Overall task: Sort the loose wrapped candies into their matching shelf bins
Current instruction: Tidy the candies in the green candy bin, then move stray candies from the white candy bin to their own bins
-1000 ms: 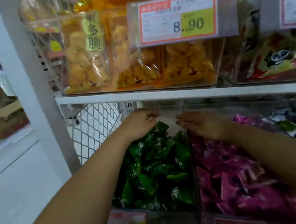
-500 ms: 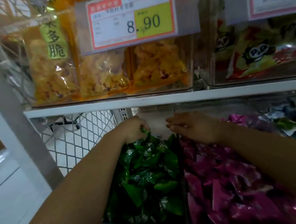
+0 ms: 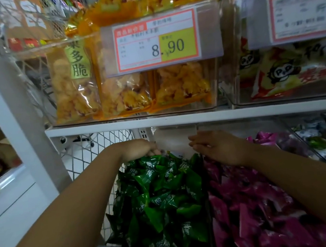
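Since a moment ago, my left hand [image 3: 138, 150] is dipping lower into the back of the green candies [image 3: 162, 200], so I think I am grabbing or dropping one there. Its fingers are curling down; I cannot tell if they are holding any. My right hand [image 3: 219, 147] is hanging over the pink candies [image 3: 258, 214], fingers loosely bent, holding nothing I can see.
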